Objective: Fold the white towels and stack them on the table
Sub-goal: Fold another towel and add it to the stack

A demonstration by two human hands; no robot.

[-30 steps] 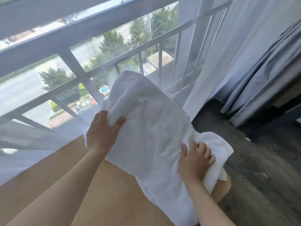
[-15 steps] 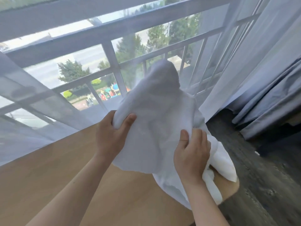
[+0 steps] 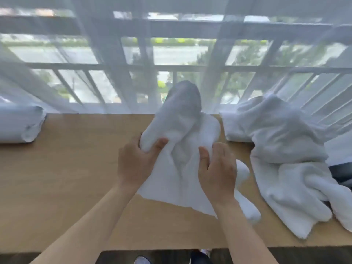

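A crumpled white towel (image 3: pixel 181 134) hangs above the middle of the wooden table (image 3: pixel 66 187), its lower edge touching the tabletop. My left hand (image 3: pixel 135 164) grips its left side, thumb over the cloth. My right hand (image 3: pixel 217 170) grips the right side, thumb pressed into the fabric. A heap of unfolded white towels (image 3: pixel 285 155) lies at the right end of the table. A stack of folded white towels (image 3: pixel 19 126) sits at the far left edge.
A sheer white curtain (image 3: pixel 114 73) hangs along the table's far edge before a railed window (image 3: pixel 181 54). Dark floor and my shoes (image 3: pixel 142 261) show below the near table edge. Bare wood lies between the stack and my hands.
The view has swung left from the table's right end to face the window. Both hands brought the towel over the table's middle and now hold it closer together.
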